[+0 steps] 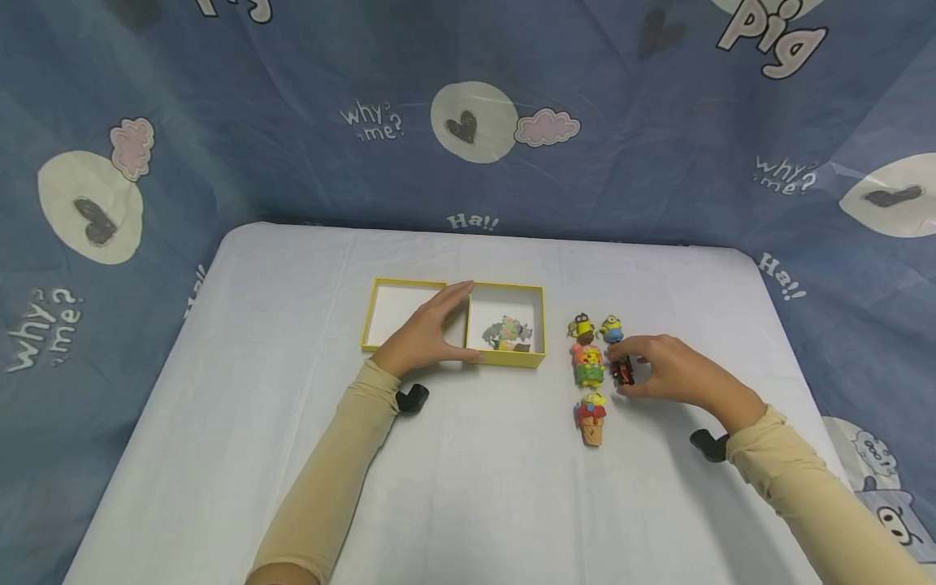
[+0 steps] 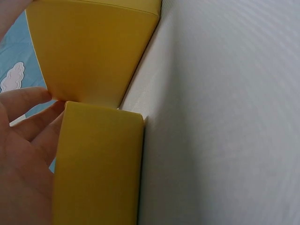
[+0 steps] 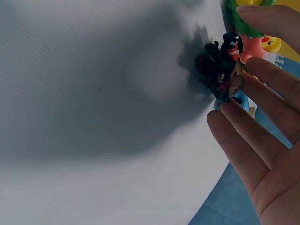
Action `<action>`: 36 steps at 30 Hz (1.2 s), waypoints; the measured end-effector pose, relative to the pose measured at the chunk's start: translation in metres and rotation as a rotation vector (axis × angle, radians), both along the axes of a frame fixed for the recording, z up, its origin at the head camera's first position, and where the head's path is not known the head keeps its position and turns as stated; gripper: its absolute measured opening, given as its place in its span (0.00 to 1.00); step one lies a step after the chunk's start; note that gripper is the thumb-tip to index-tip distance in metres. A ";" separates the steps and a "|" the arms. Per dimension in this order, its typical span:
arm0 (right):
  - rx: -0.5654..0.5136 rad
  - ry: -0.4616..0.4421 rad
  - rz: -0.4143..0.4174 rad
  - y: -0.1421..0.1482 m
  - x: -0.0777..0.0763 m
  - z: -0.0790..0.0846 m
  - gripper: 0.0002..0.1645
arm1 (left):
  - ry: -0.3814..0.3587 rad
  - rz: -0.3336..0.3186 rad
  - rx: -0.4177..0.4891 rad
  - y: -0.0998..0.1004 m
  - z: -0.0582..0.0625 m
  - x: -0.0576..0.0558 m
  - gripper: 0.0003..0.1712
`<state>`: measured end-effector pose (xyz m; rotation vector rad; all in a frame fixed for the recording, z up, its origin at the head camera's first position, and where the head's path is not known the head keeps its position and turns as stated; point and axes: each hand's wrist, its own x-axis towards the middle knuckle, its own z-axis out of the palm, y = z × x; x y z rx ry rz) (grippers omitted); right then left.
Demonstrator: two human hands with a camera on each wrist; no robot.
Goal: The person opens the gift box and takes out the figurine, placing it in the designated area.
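My left hand (image 1: 431,329) spans a yellow-edged box (image 1: 543,321) from back to front, fingers spread, thumb tip at its front rim. In the left wrist view, fingertips sit by the corner where two yellow walls (image 2: 98,159) meet. At the right, my right hand (image 1: 669,370) reaches over a dark toy figure (image 1: 623,371) with red marks. The right wrist view shows nearly straight fingers (image 3: 246,126) beside this dark figure (image 3: 219,65), thumb apart from it. Left of it lie a yellow-and-green figure (image 1: 588,367) and an ice-cream-cone figure (image 1: 591,419).
A second shallow box (image 1: 369,313) with a white inside adjoins the first on the left. Small grey and pastel pieces (image 1: 508,331) lie in the right box. Two minion figures (image 1: 582,328) stand at the back of the toy group. A patterned blue cloth (image 1: 621,195) hangs behind the white table (image 1: 468,487).
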<state>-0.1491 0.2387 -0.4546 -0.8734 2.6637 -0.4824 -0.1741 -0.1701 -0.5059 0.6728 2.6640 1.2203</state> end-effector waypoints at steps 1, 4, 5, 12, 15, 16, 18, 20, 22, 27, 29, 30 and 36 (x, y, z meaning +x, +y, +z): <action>0.006 0.004 0.001 0.000 0.000 0.001 0.28 | 0.001 0.000 0.000 0.000 0.000 0.000 0.69; 0.020 0.022 0.004 -0.001 0.001 0.006 0.27 | 0.001 0.000 0.000 0.000 -0.001 0.000 0.69; 0.026 0.026 0.003 -0.001 0.001 0.008 0.27 | 0.002 0.000 -0.001 0.000 -0.001 0.000 0.69; 0.053 0.058 0.026 -0.007 0.002 0.024 0.25 | -0.001 0.001 -0.007 0.001 -0.001 0.000 0.69; 0.069 0.076 0.038 -0.012 0.000 0.030 0.25 | -0.005 0.000 -0.007 0.001 0.000 0.001 0.69; 0.071 0.082 0.040 -0.013 -0.002 0.032 0.25 | -0.006 -0.001 -0.006 0.001 0.000 0.001 0.69; 0.073 0.099 0.040 -0.018 -0.004 0.036 0.25 | -0.006 -0.003 -0.004 0.001 0.000 0.001 0.69; 0.067 0.119 0.046 -0.024 -0.008 0.040 0.25 | -0.002 -0.003 -0.004 0.000 0.001 0.000 0.69; 0.055 0.144 0.059 -0.030 -0.011 0.044 0.24 | 0.000 -0.003 -0.003 0.000 0.001 0.000 0.69; 0.021 0.195 0.108 -0.047 -0.018 0.051 0.22 | -0.002 -0.004 -0.005 -0.001 -0.001 0.001 0.69; 0.007 0.213 0.130 -0.054 -0.021 0.053 0.23 | -0.004 -0.003 -0.006 -0.001 -0.001 0.001 0.69; 0.000 0.221 0.139 -0.058 -0.023 0.053 0.25 | -0.005 -0.003 -0.007 -0.001 -0.001 0.001 0.69; 0.008 0.236 0.185 -0.078 -0.032 0.054 0.27 | -0.009 -0.002 -0.004 -0.001 0.000 0.001 0.69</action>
